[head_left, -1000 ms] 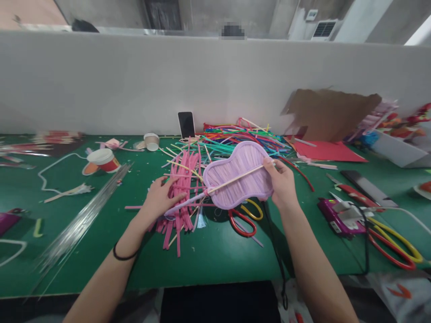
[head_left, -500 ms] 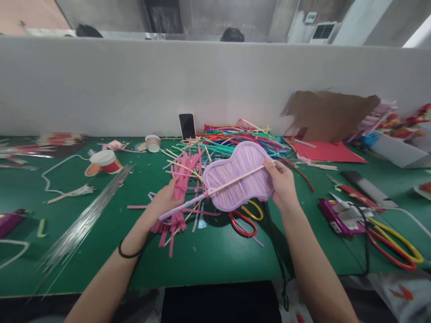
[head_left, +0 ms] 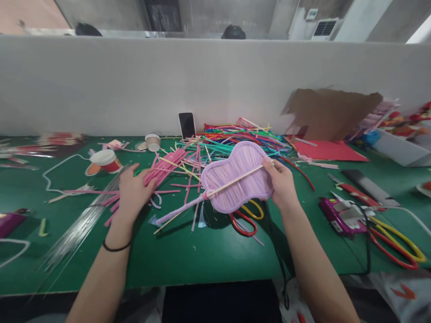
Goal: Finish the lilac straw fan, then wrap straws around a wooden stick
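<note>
A lilac hand fan (head_left: 235,177) made of pipe cleaners, with a pale wooden stick along its face, is held up over the table. My right hand (head_left: 279,179) pinches its right edge, thumb on the front. The fan's wrapped handle points down and left. My left hand (head_left: 136,190) is closed over a bundle of pink pipe cleaners (head_left: 164,167), which sticks out on both sides of it. Under the fan lie scissors (head_left: 244,224) with red and yellow handles, partly hidden. A thin stick (head_left: 167,223) and a light blue tassel (head_left: 202,217) lie near the fan's handle.
Coloured pipe cleaners (head_left: 242,134) heap at the back, by an upright phone (head_left: 187,125). Metal wires (head_left: 81,233) and a paper cup (head_left: 107,160) are at left. At right are a purple glue gun (head_left: 340,220), more scissors (head_left: 397,242) and a dangling black cord (head_left: 278,255).
My left hand has shifted left with the pink bundle, now slanted away from the fan's handle. A few loose pink strands stayed behind. My right hand and the fan are nearly still.
</note>
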`<control>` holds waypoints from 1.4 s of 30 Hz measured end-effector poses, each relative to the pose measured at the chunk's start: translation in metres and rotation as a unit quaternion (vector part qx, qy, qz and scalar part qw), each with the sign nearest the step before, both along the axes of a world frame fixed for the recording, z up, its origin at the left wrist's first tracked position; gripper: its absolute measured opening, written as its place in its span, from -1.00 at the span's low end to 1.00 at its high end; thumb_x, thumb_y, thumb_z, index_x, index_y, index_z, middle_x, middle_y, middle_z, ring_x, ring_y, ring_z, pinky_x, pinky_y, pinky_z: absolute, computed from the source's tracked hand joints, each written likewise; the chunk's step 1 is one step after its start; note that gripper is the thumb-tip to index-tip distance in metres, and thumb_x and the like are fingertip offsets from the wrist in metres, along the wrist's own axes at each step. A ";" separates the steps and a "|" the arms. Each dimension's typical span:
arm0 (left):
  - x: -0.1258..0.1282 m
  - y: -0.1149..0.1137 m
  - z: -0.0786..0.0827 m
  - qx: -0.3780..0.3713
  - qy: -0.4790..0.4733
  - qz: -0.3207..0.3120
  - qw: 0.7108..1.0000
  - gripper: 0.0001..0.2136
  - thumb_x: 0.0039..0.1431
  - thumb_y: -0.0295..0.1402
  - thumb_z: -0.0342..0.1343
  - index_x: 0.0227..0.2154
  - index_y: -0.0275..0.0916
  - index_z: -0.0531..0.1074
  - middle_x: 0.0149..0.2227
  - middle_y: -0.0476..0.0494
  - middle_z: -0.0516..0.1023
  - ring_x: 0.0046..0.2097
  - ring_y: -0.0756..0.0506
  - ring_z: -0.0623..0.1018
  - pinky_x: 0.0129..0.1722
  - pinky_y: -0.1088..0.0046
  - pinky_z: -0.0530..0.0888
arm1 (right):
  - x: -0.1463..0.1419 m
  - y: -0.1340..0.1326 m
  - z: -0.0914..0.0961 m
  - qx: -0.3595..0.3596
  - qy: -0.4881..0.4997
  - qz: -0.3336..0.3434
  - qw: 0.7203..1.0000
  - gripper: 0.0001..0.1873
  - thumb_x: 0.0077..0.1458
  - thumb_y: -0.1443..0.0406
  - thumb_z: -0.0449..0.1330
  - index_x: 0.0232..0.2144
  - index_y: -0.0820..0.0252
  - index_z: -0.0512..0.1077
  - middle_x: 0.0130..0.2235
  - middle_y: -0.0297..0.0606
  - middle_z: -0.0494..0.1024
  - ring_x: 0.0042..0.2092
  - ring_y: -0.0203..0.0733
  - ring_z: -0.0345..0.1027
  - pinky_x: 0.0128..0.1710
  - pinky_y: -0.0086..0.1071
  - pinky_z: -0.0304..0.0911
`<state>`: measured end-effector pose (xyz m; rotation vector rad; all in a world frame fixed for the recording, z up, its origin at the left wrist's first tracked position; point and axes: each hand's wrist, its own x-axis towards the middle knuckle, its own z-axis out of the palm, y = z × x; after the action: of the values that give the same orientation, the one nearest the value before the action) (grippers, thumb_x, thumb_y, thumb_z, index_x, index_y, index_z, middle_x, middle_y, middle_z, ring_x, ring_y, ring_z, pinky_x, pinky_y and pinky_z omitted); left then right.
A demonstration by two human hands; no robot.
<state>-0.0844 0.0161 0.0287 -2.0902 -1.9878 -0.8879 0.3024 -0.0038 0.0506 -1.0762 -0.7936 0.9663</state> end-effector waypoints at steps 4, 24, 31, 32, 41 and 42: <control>0.031 -0.009 0.015 -0.093 -0.201 -0.141 0.965 -0.59 0.20 -0.03 0.01 -0.10 -0.22 0.50 -0.03 -0.22 0.55 0.01 -0.23 0.52 0.03 0.22 0.44 | -0.001 0.001 -0.002 -0.004 -0.021 -0.001 1.000 -0.57 -0.25 -0.03 0.41 -0.51 0.15 0.42 -0.56 -0.46 0.41 -0.54 -0.33 0.19 -0.52 -0.43 0.08; 0.110 -0.047 0.007 -0.433 -0.385 -0.297 0.759 -0.72 0.13 -0.15 0.13 -0.35 -0.32 0.40 -0.38 -0.10 0.51 -0.63 0.12 0.36 -0.76 0.67 0.13 | -0.012 0.002 -0.013 0.014 -0.082 0.023 0.996 -0.61 -0.20 0.00 0.39 -0.47 0.16 0.47 -0.50 -0.43 0.42 -0.47 -0.33 0.19 -0.44 -0.43 0.14; 0.111 -0.048 0.005 -0.430 -0.415 -0.297 0.744 -0.71 0.11 -0.15 0.15 -0.35 -0.33 0.43 -0.39 -0.12 0.53 -0.64 0.14 0.33 -0.76 0.68 0.10 | -0.013 0.004 -0.015 0.008 -0.080 0.025 0.996 -0.61 -0.21 -0.01 0.39 -0.49 0.16 0.47 -0.51 -0.43 0.42 -0.47 -0.32 0.18 -0.44 -0.43 0.11; 0.110 -0.048 0.006 -0.432 -0.419 -0.295 0.742 -0.71 0.10 -0.15 0.16 -0.36 -0.33 0.43 -0.39 -0.12 0.53 -0.64 0.14 0.33 -0.76 0.68 0.10 | -0.013 0.004 -0.015 0.007 -0.079 0.025 0.997 -0.61 -0.21 -0.01 0.39 -0.49 0.15 0.47 -0.51 -0.43 0.42 -0.47 -0.32 0.18 -0.45 -0.42 0.11; 0.109 -0.048 0.001 -0.449 -0.470 -0.283 0.706 -0.76 0.06 -0.24 0.21 -0.40 -0.35 0.42 -0.45 -0.08 0.52 -0.68 0.12 0.39 -0.79 0.69 0.23 | -0.015 0.004 -0.018 -0.002 -0.072 0.038 0.997 -0.62 -0.21 0.02 0.40 -0.45 0.17 0.50 -0.51 -0.44 0.43 -0.49 -0.33 0.18 -0.46 -0.43 0.09; 0.109 -0.048 0.000 -0.449 -0.473 -0.282 0.704 -0.76 0.06 -0.23 0.21 -0.41 -0.35 0.41 -0.45 -0.08 0.52 -0.68 0.12 0.40 -0.79 0.68 0.25 | -0.015 0.004 -0.019 -0.001 -0.074 0.037 0.997 -0.63 -0.21 0.03 0.40 -0.44 0.17 0.51 -0.51 -0.44 0.43 -0.48 -0.34 0.18 -0.46 -0.43 0.10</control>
<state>0.0245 -0.0321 0.0289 -3.4225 -2.6189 -1.5648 0.2875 0.0002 0.0317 -1.1362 -0.9602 0.9567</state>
